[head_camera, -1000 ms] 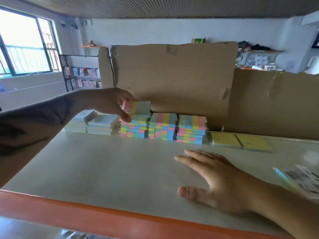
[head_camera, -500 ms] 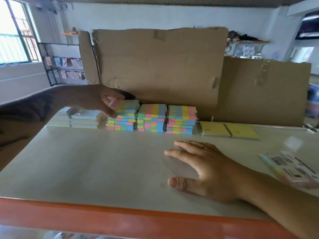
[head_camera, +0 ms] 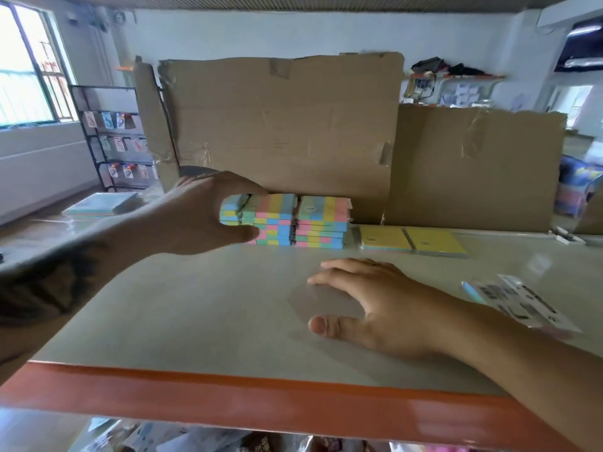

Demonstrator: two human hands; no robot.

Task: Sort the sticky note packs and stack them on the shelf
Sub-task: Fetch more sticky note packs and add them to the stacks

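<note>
risk 1: the left hand point(head_camera: 199, 213) is around the leftmost stack of multicoloured striped sticky note packs point(head_camera: 232, 210). A sideways shove could knock the top packs askew or push them into the middle striped stack point(head_camera: 273, 220), which sits touching it.
risk 2: the stacks stand close to the tall brown cardboard sheet point(head_camera: 280, 132) at the back of the shelf. A bump on it could tip it fwd onto the packs, in my view.
risk 3: the loose pack with black printed label point(head_camera: 518, 300) lies nr the right forearm. An arm sweep could drag it off the pale grey shelf board with orange front edge point(head_camera: 228, 383).
risk 4: wrong sort. The flat yellow packs point(head_camera: 414, 240) lie just beside the right striped stack point(head_camera: 323, 220), apart from the pale blue packs point(head_camera: 101, 205) far left. Mixing kinds would undo the order.
grip, left: thumb low, fingers over the top and curled, clamped round the upper packs of the leftmost stack. How many packs it spans I cannot tell; the palm hides that end.
grip, right: the right hand point(head_camera: 378, 308) lies flat on the shelf board, fingers straight and spread, holding nothing, prob. just bracing.
task things: three striped stacks in a row mid-shelf at the back, yellow packs to their right, one loose pack at the right edge.
</note>
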